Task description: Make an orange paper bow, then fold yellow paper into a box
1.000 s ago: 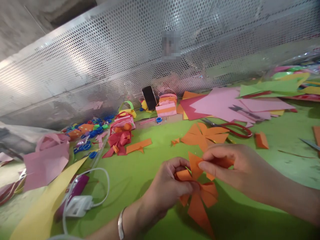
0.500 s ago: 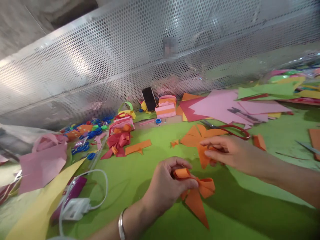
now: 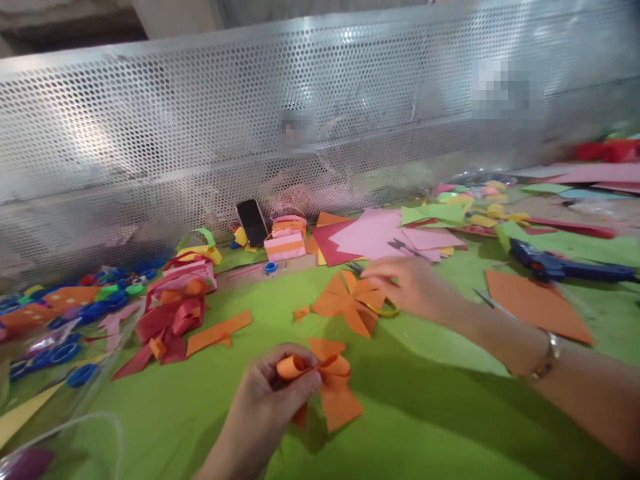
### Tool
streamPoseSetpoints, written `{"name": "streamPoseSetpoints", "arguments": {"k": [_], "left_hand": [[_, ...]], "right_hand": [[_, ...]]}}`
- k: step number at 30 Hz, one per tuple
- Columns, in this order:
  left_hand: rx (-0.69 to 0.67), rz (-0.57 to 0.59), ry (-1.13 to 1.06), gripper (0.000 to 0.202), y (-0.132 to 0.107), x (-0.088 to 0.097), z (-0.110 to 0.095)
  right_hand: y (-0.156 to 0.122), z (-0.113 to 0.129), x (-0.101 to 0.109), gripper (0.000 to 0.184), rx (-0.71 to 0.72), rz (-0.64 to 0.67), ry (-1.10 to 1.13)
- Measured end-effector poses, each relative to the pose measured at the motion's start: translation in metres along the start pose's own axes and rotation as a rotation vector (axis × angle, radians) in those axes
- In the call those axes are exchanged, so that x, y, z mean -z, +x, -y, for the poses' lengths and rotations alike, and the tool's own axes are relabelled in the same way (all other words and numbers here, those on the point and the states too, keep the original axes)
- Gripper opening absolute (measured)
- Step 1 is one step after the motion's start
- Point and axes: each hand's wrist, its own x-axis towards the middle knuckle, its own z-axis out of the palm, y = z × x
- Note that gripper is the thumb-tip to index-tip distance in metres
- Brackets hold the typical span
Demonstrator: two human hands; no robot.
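My left hand [image 3: 270,400] pinches an orange paper bow [image 3: 327,380] between thumb and fingers, low in the middle of the head view. The bow has rolled loops and flat tails hanging toward the green table. Farther right, my right hand [image 3: 400,283] has bent fingers around a pair of scissors [image 3: 356,267], largely hidden beneath the hand. A blade end shows left of the fingers, and a yellow loop [image 3: 390,310] shows below them. Just left of this hand an orange petal-shaped paper piece [image 3: 345,303] lies flat on the table.
An orange strip [image 3: 220,333] and a red bow [image 3: 170,323] lie left. Behind are a phone [image 3: 253,223], a small pink paper basket [image 3: 285,245] and pink sheets [image 3: 370,233]. A blue glue gun [image 3: 565,267] and orange sheet [image 3: 540,307] lie right. A perforated metal panel [image 3: 200,120] stands behind.
The view has swung right, bringing the glue gun into sight. My right hand has left the orange petal-shaped piece and moved onto the scissors. My left hand still holds the bow, now turned.
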Motion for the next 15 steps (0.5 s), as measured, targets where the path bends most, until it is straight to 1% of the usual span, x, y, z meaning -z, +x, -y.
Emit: {"name": "streamPoseSetpoints", "arguments": {"k": [2, 4, 7, 11, 15], "left_hand": [[0.026, -0.006, -0.018, 0.015, -0.002, 0.0, -0.003], [0.046, 0.005, -0.026, 0.014, -0.002, 0.0, -0.004], [0.027, 0.038, -0.018, 0.012, 0.0, 0.003, 0.0], [-0.065, 0.059, 0.019, 0.018, 0.006, 0.006, 0.012], [-0.128, 0.066, 0.04, 0.023, 0.008, 0.007, 0.02]], "right_hand": [[0.009, -0.032, 0.008, 0.016, -0.179, -0.017, -0.157], [0.014, -0.061, 0.011, 0.021, -0.296, 0.034, -0.274], [0.015, -0.092, 0.0, 0.025, -0.346, 0.156, -0.375], [0.015, -0.111, -0.023, 0.029, -0.385, 0.247, -0.486], [0.014, -0.12, -0.034, 0.029, -0.441, 0.292, -0.572]]}}
